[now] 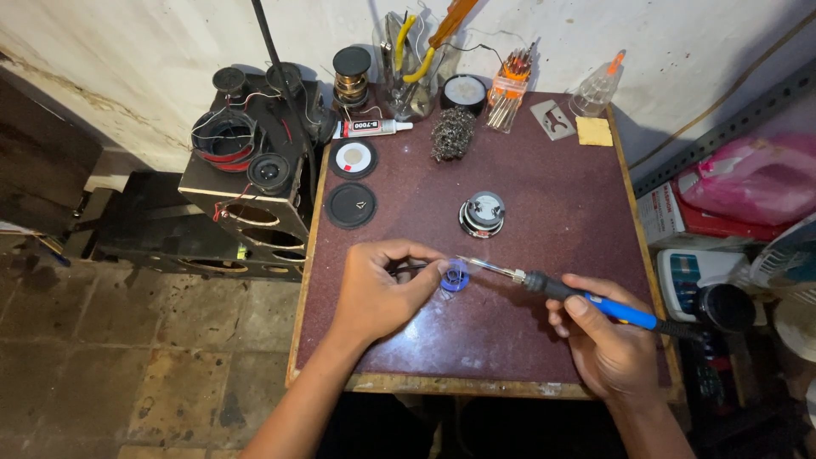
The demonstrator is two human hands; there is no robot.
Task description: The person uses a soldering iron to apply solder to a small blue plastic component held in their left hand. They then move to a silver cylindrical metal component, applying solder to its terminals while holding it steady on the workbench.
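- We work at a small dark-red speckled surface [544,255] with a wooden edge.
- On it: a round silver speaker driver [482,213], two black discs [351,206], a grey wire-wool tangle [452,133], a white glue tube [371,128], a yellow sponge [594,131].

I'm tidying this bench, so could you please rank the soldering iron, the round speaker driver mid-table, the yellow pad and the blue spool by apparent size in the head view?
1. soldering iron
2. speaker driver
3. yellow pad and blue spool: too alike to rank.
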